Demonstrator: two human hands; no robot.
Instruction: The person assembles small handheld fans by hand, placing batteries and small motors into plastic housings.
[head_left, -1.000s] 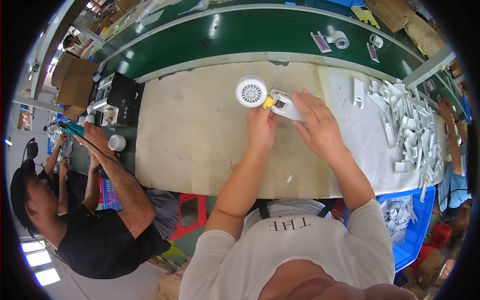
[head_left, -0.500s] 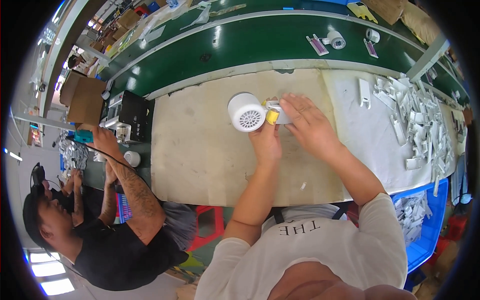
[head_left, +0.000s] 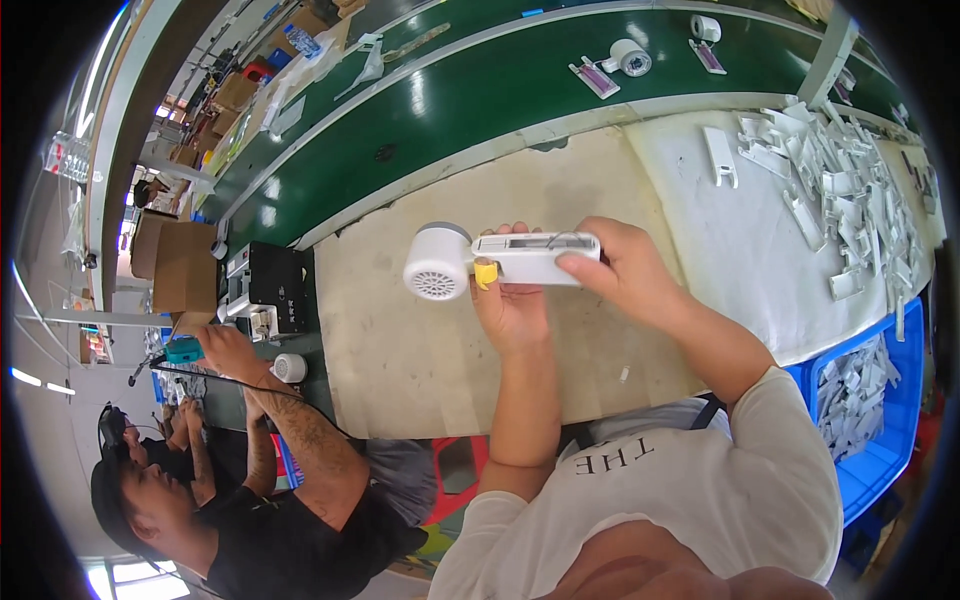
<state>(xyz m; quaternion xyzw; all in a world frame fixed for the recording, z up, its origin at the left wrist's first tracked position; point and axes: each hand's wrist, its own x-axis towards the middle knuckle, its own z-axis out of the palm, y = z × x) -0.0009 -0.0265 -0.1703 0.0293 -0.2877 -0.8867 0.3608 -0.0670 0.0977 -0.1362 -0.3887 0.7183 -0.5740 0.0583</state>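
Over matting (head_left: 410, 350), the white device (head_left: 527, 264) points left, long axis seemingly level.

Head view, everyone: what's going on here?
A person holds a white device above a pale-covered table: the left grip supports it near its round vented head, the right grip holds the other end. Loose white parts lie piled at the table's right; at left, a co-worker holds a teal tool.

Factory assembly workshop: long green conveyor-like strip (head_left: 450, 95) runs along far side; white parts (head_left: 840, 183) heap at right of tabletop (head_left: 400, 370); co-worker (head_left: 290, 540) at left holds teal tool (head_left: 184, 350).
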